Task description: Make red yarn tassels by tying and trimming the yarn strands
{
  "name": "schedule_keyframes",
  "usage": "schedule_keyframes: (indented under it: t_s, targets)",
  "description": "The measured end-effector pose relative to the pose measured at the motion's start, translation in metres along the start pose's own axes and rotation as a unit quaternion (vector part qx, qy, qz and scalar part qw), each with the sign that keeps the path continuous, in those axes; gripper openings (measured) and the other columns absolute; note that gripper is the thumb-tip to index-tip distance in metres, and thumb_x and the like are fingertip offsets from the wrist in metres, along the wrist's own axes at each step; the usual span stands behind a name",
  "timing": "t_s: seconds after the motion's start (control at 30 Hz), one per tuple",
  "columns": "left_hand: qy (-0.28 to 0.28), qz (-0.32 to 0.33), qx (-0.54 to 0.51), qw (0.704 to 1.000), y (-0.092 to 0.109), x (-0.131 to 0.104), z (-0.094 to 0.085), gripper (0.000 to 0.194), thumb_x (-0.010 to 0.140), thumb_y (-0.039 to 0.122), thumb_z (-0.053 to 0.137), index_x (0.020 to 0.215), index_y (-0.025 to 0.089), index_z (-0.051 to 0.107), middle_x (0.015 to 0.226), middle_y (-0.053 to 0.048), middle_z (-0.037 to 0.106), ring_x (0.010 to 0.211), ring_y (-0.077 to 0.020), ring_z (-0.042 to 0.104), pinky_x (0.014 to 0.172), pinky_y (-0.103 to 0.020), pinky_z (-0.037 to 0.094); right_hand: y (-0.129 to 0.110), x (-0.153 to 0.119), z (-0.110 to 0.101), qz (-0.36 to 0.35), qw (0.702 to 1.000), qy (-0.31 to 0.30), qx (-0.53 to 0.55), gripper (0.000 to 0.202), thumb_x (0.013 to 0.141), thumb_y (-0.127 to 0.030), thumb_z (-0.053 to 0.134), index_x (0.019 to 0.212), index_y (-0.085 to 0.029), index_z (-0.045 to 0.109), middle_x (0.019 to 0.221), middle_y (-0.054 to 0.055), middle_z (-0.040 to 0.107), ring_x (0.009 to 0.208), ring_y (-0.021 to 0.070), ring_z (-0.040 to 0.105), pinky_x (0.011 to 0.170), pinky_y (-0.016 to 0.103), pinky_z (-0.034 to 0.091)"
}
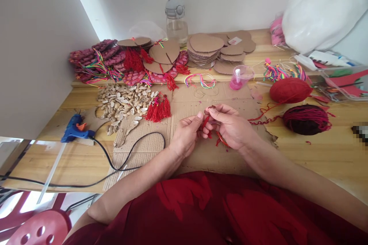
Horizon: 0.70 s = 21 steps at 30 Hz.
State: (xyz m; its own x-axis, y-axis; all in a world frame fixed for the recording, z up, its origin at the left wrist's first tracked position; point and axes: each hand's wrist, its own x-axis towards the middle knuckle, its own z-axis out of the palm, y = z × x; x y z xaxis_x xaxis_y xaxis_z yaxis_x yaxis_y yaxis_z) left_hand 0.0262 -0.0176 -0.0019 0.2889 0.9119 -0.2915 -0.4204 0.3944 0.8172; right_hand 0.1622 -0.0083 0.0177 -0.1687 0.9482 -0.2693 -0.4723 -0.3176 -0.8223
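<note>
Both hands meet over the cardboard sheet (pixel 184 103), fingers pinched around a small bundle of red yarn (pixel 205 122). My left hand (pixel 186 134) is closed on the yarn from the left side. With thumb and forefinger, my right hand (pixel 231 125) grips its upper end, where a small dark reddish-brown bit (pixel 212 107) shows. Loose red and orange strands (pixel 220 139) hang below the right hand. Finished red tassels (pixel 158 109) lie left of the hands. A red yarn ball (pixel 291 90) and a dark magenta yarn ball (pixel 307 120) sit to the right, with strands trailing toward the right hand.
Peanut shells (pixel 123 101) are heaped at left, near a blue glue gun (pixel 76 128) with a looping black cord (pixel 107 155). Behind stand cardboard discs (pixel 204 44), a water bottle (pixel 176 26) and a cup of pink liquid (pixel 237 82). A clear plastic box (pixel 350 90) is at right.
</note>
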Motion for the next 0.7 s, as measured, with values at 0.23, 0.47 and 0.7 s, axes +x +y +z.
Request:
schedule_keyframes:
  t_s: [0.23,0.47,0.7]
  targets:
    - [0.037,-0.007,0.015,0.999,-0.0015,0.0024,-0.0005,0.042,0.085,0.053,0.067,0.075,0.011,0.066,0.064,-0.003,0.065,0.052,-0.0072,0.052,0.048,-0.019,0.041,0.0039,0.0025,0.0006,0.002,1.0,0.002,0.0,0.035,0.063,-0.035,0.091,0.067,-0.02,0.059,0.069,-0.002,0.066,0.053,0.0119,0.059,0.049,0.028,0.052]
    - [0.015,-0.003,-0.01,1.0,-0.0025,0.0017,-0.0015,0.023,0.086,0.032,0.068,0.078,0.01,0.068,0.066,-0.004,0.067,0.053,-0.0065,0.054,0.05,-0.018,0.044,0.0016,0.0028,0.0005,0.004,1.0,0.018,0.007,0.038,0.058,-0.035,0.093,0.064,-0.019,0.059,0.073,-0.003,0.068,0.05,0.0106,0.058,0.045,0.026,0.051]
    - [0.028,-0.029,-0.027,0.999,-0.0009,0.0041,-0.0031,0.038,0.082,0.048,0.071,0.078,0.01,0.068,0.061,-0.005,0.066,0.051,-0.0085,0.056,0.047,-0.018,0.045,0.0051,0.0042,-0.001,0.01,1.0,0.016,0.003,0.034,0.062,-0.034,0.091,0.068,-0.019,0.061,0.071,-0.002,0.067,0.053,0.012,0.059,0.048,0.027,0.053]
